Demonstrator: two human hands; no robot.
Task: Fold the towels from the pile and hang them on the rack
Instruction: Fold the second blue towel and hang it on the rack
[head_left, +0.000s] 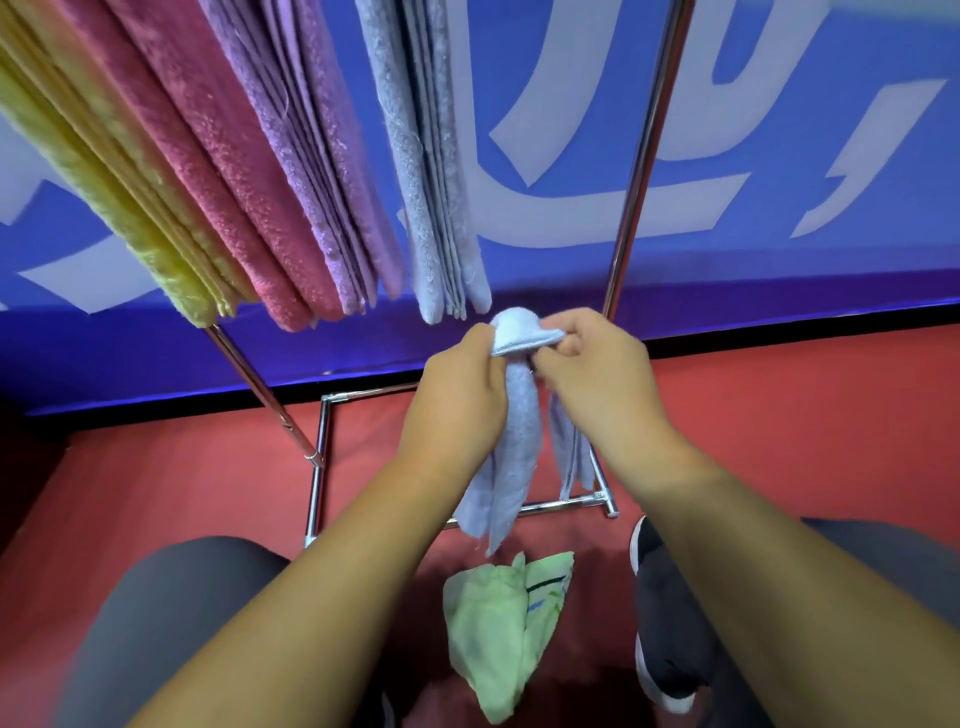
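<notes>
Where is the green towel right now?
In the head view, the green towel lies crumpled on the red floor at bottom centre, directly below the light blue towel held in both hands.

One head-worn camera looks steeply down, close over the rack (631, 208) base.

Backdrop, floor and footwear

A blue banner (779, 249) with large white lettering (597, 208) fills the background, ending in a darker purple band above a black strip (779, 332). Below lies a red floor (182, 493). The person's grey trouser legs (156, 613) frame the lower view, and a dark shoe with a white sole (660, 623) rests on the floor at lower right.
</notes>
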